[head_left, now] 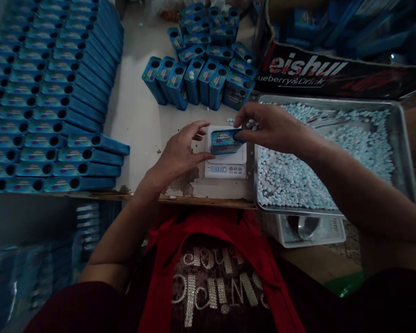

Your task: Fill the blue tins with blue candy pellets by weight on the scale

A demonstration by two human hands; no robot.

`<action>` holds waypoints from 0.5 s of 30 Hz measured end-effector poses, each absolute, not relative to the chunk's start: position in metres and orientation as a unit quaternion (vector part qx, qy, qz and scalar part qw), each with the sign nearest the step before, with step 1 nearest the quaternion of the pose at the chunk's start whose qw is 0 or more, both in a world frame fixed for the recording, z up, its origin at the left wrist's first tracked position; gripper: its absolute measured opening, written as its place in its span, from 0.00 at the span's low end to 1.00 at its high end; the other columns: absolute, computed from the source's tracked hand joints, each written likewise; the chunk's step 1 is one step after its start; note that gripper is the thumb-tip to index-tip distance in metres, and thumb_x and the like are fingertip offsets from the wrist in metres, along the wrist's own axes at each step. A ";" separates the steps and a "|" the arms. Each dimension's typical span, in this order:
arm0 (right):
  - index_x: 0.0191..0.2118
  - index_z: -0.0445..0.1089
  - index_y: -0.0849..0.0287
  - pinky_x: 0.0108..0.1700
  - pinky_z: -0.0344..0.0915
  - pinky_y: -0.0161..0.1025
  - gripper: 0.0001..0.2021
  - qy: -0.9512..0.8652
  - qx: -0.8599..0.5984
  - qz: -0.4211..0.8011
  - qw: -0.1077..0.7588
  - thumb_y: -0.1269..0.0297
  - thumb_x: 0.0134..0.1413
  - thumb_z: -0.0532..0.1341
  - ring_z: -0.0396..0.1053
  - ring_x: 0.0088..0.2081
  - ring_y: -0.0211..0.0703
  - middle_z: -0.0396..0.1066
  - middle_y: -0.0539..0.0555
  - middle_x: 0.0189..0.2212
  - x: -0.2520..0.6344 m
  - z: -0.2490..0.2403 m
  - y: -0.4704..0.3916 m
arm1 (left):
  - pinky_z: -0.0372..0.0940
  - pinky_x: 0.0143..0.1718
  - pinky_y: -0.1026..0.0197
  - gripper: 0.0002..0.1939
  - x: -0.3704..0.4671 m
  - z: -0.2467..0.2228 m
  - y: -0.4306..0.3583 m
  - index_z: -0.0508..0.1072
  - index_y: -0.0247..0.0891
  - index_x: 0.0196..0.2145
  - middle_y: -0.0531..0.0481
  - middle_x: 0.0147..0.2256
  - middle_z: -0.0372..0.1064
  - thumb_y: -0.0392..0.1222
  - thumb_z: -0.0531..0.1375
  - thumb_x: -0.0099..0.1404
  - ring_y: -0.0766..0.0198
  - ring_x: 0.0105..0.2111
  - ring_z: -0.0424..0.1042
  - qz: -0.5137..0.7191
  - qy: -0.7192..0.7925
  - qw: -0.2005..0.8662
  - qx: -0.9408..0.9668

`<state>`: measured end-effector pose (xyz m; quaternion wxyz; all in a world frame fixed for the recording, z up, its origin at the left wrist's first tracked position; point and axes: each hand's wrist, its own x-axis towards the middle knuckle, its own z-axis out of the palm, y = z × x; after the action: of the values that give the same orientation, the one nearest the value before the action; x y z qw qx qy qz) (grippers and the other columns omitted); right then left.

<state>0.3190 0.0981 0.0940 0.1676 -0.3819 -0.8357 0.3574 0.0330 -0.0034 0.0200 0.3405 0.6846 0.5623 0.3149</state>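
Worktop [135, 92] chipped along front, box [224, 144] on scale [208, 173], left fingers [198, 130] spread, right fingers [249, 135] holding candies [252, 124]

One view, from the head down

The single camera, worn on the head, looks forward and steeply down across the bench [135, 83], near enough that both hands [182, 150] fall mid-frame (the wearer's red garment [159, 282] shows at bottom centre).

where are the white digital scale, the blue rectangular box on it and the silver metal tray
White digital scale [226, 160]: head view, bare front of platform.
Blue rectangular box [223, 137]: head view, printed top.
Silver metal tray [298, 211]: head view, near rim.
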 end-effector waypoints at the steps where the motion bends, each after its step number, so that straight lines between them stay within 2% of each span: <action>1: 0.40 0.86 0.51 0.43 0.63 0.45 0.07 -0.848 -0.375 0.342 0.153 0.57 0.63 0.80 0.74 0.39 0.50 0.78 0.51 0.32 0.318 0.099 0.097 | 0.80 0.63 0.44 0.46 0.032 0.021 -0.003 0.74 0.48 0.77 0.39 0.67 0.81 0.61 0.81 0.69 0.44 0.61 0.82 0.314 0.562 0.336 0.687; 5: 0.39 0.86 0.51 0.46 0.65 0.46 0.03 -0.863 -0.381 0.315 0.109 0.66 0.62 0.77 0.77 0.45 0.55 0.81 0.53 0.35 0.313 0.119 0.095 | 0.79 0.66 0.40 0.47 0.028 0.029 -0.003 0.73 0.46 0.78 0.37 0.68 0.80 0.66 0.79 0.71 0.42 0.62 0.82 0.303 0.568 0.328 0.692; 8: 0.41 0.87 0.54 0.45 0.65 0.46 0.05 -0.821 -0.423 0.368 0.106 0.71 0.61 0.77 0.74 0.42 0.51 0.79 0.53 0.32 0.322 0.126 0.100 | 0.78 0.68 0.39 0.46 0.025 0.038 -0.006 0.75 0.45 0.77 0.36 0.69 0.80 0.67 0.79 0.71 0.41 0.64 0.81 0.287 0.575 0.327 0.693; 12: 0.43 0.87 0.57 0.37 0.63 0.43 0.05 -0.630 -0.508 0.560 0.176 0.70 0.63 0.78 0.65 0.32 0.41 0.75 0.51 0.28 0.361 0.107 0.104 | 0.78 0.68 0.40 0.42 0.020 0.041 -0.007 0.78 0.45 0.74 0.37 0.69 0.79 0.65 0.80 0.71 0.42 0.63 0.82 0.288 0.573 0.324 0.696; 15: 0.39 0.86 0.57 0.34 0.66 0.37 0.06 -0.475 -0.586 0.604 0.257 0.75 0.59 0.76 0.70 0.32 0.37 0.78 0.53 0.31 0.391 0.085 0.098 | 0.78 0.69 0.39 0.40 0.018 0.037 -0.004 0.79 0.46 0.72 0.38 0.68 0.80 0.66 0.78 0.71 0.42 0.62 0.82 0.300 0.564 0.329 0.695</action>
<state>0.3911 0.0977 0.0848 0.2571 -0.5859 -0.4748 0.6044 0.0180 -0.0038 0.0368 0.3285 0.6954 0.5642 0.3004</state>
